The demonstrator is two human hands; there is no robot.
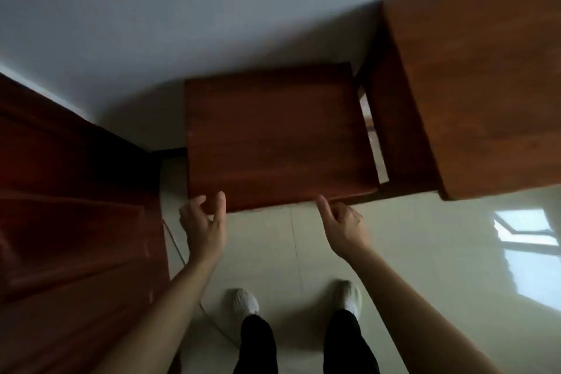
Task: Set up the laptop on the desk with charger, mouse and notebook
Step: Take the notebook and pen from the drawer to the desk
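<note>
A low brown wooden stool or small table point(273, 136) stands against the white wall, straight ahead of me. My left hand point(203, 222) hovers at its near left edge with fingers spread and nothing in it. My right hand point(343, 223) is at the near right edge, index finger pointing at the rim, the other fingers curled, holding nothing. A larger brown wooden desk point(479, 94) stands to the right. No laptop, charger, mouse or notebook is in view.
A dark red wooden door or cabinet point(69, 222) fills the left side. The pale tiled floor point(409, 252) reflects a window at the right. My feet in white shoes point(239, 304) stand just in front of the stool.
</note>
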